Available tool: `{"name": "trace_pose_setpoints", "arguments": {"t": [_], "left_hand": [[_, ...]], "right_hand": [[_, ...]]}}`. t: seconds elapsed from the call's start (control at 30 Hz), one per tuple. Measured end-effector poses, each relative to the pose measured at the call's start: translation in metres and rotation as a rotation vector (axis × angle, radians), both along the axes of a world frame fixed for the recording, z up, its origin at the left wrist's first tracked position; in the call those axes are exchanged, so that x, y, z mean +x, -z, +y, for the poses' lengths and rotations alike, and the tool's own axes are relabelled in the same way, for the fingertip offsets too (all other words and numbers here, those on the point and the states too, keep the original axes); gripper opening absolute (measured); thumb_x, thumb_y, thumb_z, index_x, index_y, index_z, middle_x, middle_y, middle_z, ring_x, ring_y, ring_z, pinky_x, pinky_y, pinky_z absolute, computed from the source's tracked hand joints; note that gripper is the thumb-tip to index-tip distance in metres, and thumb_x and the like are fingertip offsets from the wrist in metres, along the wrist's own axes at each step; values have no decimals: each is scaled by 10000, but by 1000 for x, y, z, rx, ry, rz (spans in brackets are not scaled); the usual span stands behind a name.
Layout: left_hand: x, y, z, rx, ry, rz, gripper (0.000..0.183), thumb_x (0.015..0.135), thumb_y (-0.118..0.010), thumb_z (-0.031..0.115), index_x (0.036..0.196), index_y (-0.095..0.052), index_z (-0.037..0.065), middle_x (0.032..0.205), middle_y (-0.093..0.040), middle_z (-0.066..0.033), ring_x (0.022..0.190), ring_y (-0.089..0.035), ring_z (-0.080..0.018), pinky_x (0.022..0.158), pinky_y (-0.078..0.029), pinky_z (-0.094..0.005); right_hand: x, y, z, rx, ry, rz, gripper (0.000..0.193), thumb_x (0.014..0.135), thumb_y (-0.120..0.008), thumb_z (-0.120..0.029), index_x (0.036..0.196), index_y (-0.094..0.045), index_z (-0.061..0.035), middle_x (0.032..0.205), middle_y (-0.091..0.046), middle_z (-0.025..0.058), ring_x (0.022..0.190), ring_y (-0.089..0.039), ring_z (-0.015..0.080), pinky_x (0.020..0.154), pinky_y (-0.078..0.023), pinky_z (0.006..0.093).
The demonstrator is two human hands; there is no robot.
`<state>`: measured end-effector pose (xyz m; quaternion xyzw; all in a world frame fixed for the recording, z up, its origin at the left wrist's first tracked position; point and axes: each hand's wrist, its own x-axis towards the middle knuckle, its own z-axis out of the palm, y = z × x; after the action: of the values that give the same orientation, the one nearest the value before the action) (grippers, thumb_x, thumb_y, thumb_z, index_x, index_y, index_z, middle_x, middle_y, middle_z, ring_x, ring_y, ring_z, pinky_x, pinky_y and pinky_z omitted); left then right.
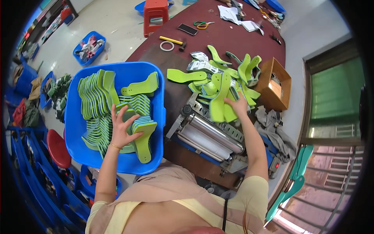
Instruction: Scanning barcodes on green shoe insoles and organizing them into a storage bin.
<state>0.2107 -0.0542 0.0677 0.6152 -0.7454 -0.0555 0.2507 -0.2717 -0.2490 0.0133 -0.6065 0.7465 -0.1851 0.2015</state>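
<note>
A blue plastic bin [159, 117] holds rows of lime-green insoles [95, 91] with pale blue undersides, standing closely packed on edge. Over its middle is my left hand [124, 132], fingers spread, resting at the stacked insoles with nothing visibly gripped. To the right, a loose heap of green insoles [187, 76] lies on the table behind a roller machine [206, 136]. At the heap's near right side my right hand [237, 105] pinches a green insole [221, 97] between thumb and fingers; some fingertips are hidden among the pieces.
The machine's metal rollers lie between me and the heap. A wooden box [286, 80] and grey cloth [274, 132] border the right side. Farther back on the dark red table are a hammer [171, 40], a white ring [166, 46], a phone [187, 29] and scissors [202, 25].
</note>
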Motion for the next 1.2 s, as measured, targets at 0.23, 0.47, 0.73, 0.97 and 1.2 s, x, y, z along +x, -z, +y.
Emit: {"name": "trace_pose_setpoints", "arguments": {"t": [0.23,0.47,0.73,0.97,1.2], "left_hand": [[-6,-6,-1,36,-37,-32,587,532,-798,399,1081,-661,241,1340,-388,-126,1331,-115,-470,1079,-184,-562],[-9,-5,4,54,25,-17,572,582,-771,453,1111,-641,278,1371,-372,-85,1334,-116,-470,1077,-196,-571],[-12,0,26,112,47,-53,617,613,-739,507,1187,-594,332,1476,-247,-76,1366,-37,-459,1062,-113,-614],[10,6,54,42,70,-56,662,658,-702,525,1278,-501,406,1528,-114,-91,1367,25,-467,1025,-20,-669],[31,16,87,194,318,597,805,673,-763,281,1380,-388,194,1431,-351,-107,1323,-318,-305,1074,-260,-442]], "right_hand": [[-53,-23,-148,-395,311,182,548,666,-721,-479,1024,-645,-73,924,-662,180,888,-621,375,783,-470,438],[-36,-118,-169,-668,-9,681,558,797,-639,-413,1221,-516,-72,1125,-569,194,968,-588,319,777,-473,431],[123,-241,66,-11,-582,-543,192,846,-627,-84,1033,-634,-39,860,-618,13,658,-521,31,533,-401,180],[278,-141,218,6,-893,-64,809,717,-747,-302,1377,-328,-97,1237,-423,244,898,-594,411,739,-503,440],[309,-95,241,-218,-906,150,689,683,-728,-181,1307,-440,-124,1046,-584,139,729,-638,317,603,-512,392]]}}
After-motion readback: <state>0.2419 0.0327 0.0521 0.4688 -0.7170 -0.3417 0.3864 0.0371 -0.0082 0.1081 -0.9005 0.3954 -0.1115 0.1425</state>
